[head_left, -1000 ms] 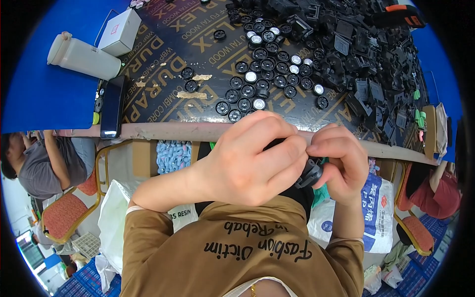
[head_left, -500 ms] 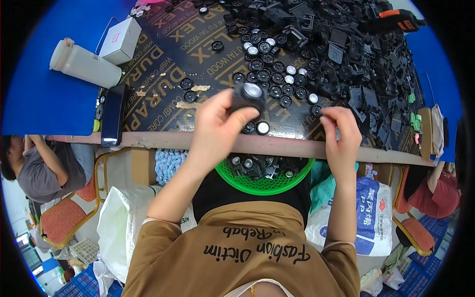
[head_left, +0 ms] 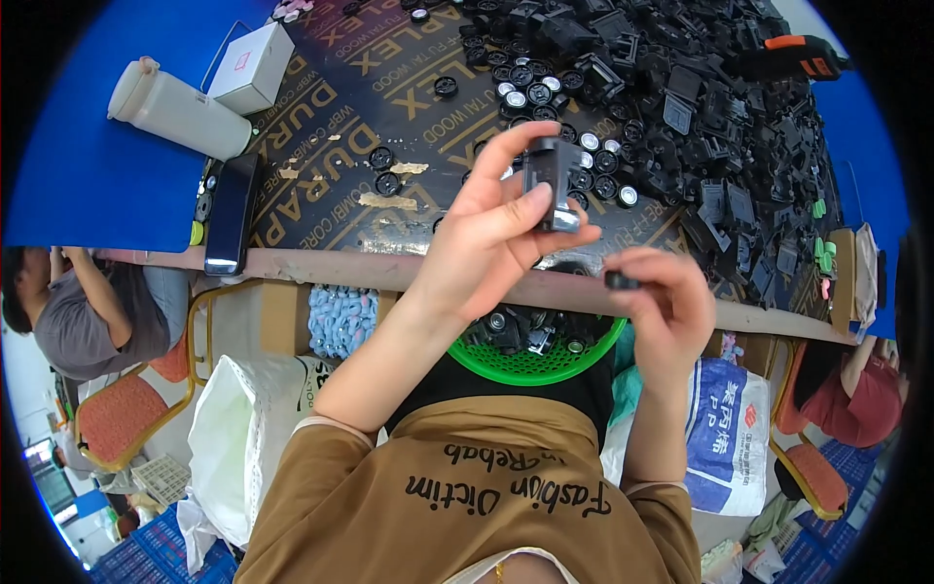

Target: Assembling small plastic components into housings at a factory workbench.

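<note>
Over the table's near edge, my left hand grips a black plastic part, boxy and held on end, between thumb and fingers. A shiny silver patch shows at its lower end. To the right, my right hand pinches a small black wheel between thumb and forefinger, slightly blurred. The two hands are apart. Beyond them lie several loose black wheels, and wheels with silver hubs, partly hidden by my left hand. Below, a green basket on my lap holds black parts with wheels.
A large heap of black plastic parts covers the table's right side, with a black-and-orange tool at its far edge. At left stand a pale bottle and white box, near a phone. Sacks flank me; other people sit at both sides.
My left hand has moved right and turned the black part on end. My right hand has lifted a wheel off the table and drawn it back toward me.
</note>
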`<state>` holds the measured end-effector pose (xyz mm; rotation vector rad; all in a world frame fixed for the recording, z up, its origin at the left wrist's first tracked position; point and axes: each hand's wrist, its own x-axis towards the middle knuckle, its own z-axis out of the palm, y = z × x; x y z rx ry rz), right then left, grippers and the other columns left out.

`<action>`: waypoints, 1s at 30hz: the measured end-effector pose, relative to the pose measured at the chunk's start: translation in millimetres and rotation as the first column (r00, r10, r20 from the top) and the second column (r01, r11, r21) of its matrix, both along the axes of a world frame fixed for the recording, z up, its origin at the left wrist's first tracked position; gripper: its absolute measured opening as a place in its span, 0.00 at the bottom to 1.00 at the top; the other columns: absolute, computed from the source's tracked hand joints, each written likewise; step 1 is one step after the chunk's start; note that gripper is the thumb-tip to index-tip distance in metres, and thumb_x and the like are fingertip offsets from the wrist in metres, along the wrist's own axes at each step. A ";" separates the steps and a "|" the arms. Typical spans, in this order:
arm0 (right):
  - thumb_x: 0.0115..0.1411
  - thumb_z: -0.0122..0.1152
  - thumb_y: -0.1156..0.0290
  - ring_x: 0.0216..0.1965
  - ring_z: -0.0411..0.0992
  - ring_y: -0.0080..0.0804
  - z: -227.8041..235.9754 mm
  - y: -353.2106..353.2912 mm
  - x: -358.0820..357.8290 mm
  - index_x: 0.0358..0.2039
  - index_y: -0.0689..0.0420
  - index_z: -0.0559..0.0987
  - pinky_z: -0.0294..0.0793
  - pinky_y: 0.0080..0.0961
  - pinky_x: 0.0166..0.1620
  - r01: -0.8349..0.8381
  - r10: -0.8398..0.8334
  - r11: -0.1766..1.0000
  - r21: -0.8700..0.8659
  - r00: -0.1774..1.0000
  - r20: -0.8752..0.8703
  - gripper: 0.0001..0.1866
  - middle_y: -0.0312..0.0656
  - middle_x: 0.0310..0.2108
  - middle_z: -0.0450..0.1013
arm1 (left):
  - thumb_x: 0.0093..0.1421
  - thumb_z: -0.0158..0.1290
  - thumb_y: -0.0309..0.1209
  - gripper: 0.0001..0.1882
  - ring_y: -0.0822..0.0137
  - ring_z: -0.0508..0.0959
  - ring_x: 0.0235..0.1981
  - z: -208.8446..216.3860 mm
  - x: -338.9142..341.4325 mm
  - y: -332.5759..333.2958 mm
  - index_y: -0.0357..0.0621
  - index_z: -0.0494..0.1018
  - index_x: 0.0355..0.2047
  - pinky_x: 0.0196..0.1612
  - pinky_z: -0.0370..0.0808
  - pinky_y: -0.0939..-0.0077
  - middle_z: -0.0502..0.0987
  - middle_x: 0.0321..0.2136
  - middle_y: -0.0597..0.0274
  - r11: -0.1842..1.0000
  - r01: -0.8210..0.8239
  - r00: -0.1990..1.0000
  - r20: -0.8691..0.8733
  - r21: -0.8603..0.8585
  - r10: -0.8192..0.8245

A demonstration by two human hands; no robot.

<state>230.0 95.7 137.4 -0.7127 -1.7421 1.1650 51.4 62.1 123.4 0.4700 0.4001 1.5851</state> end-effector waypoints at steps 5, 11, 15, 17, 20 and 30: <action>0.37 0.68 0.80 0.30 0.73 0.36 4.0 -1.7 -14.7 0.26 0.59 0.77 0.71 0.26 0.33 0.004 0.004 0.906 0.424 1.000 -0.019 0.12 0.42 0.28 0.73 | 0.62 0.46 0.28 0.22 0.54 0.72 0.43 9.6 18.7 -0.5 0.50 0.56 0.55 0.50 0.69 0.56 0.71 0.35 0.56 0.995 -0.017 0.992 0.125 -0.095 0.029; 0.35 0.69 0.79 0.29 0.72 0.37 -2.1 -2.8 -19.8 0.25 0.57 0.77 0.71 0.27 0.32 0.107 -0.090 0.867 0.486 0.994 -0.058 0.14 0.40 0.27 0.73 | 0.62 0.45 0.29 0.23 0.59 0.73 0.45 20.4 29.6 -10.8 0.49 0.55 0.57 0.52 0.68 0.62 0.74 0.32 0.58 0.993 -0.032 0.993 0.110 -0.111 0.044; 0.37 0.69 0.76 0.31 0.70 0.36 -3.6 -2.4 -18.8 0.25 0.56 0.76 0.70 0.27 0.33 0.118 -0.076 0.817 0.565 0.992 -0.098 0.12 0.41 0.32 0.72 | 0.62 0.46 0.29 0.26 0.61 0.74 0.43 21.6 34.5 -16.0 0.50 0.54 0.60 0.48 0.72 0.66 0.75 0.30 0.59 0.995 -0.020 0.989 0.141 -0.099 0.034; 0.39 0.69 0.75 0.31 0.69 0.35 -4.9 -1.1 -18.9 0.25 0.55 0.76 0.70 0.27 0.33 0.143 -0.094 0.801 0.581 0.989 -0.115 0.12 0.41 0.33 0.72 | 0.62 0.46 0.29 0.25 0.60 0.74 0.42 23.1 36.4 -17.4 0.50 0.55 0.59 0.46 0.73 0.67 0.75 0.30 0.58 0.992 -0.024 0.990 0.133 -0.127 0.041; 0.41 0.69 0.73 0.32 0.69 0.35 -7.1 -1.5 -19.3 0.28 0.55 0.76 0.69 0.28 0.35 0.177 -0.113 0.787 0.591 0.983 -0.143 0.12 0.41 0.33 0.71 | 0.61 0.47 0.24 0.22 0.66 0.77 0.37 22.0 40.9 -18.2 0.46 0.60 0.56 0.42 0.76 0.73 0.75 0.34 0.55 0.992 -0.087 0.979 0.176 -0.092 0.102; 0.46 0.67 0.71 0.29 0.70 0.37 -9.3 -15.5 -18.8 0.30 0.59 0.75 0.70 0.28 0.33 0.109 -0.077 0.872 0.477 0.993 -0.086 0.12 0.43 0.31 0.70 | 0.61 0.48 0.28 0.23 0.68 0.73 0.35 11.7 55.5 -34.2 0.42 0.57 0.55 0.57 0.62 0.61 0.72 0.26 0.62 0.953 -0.303 0.948 -0.103 -0.010 0.301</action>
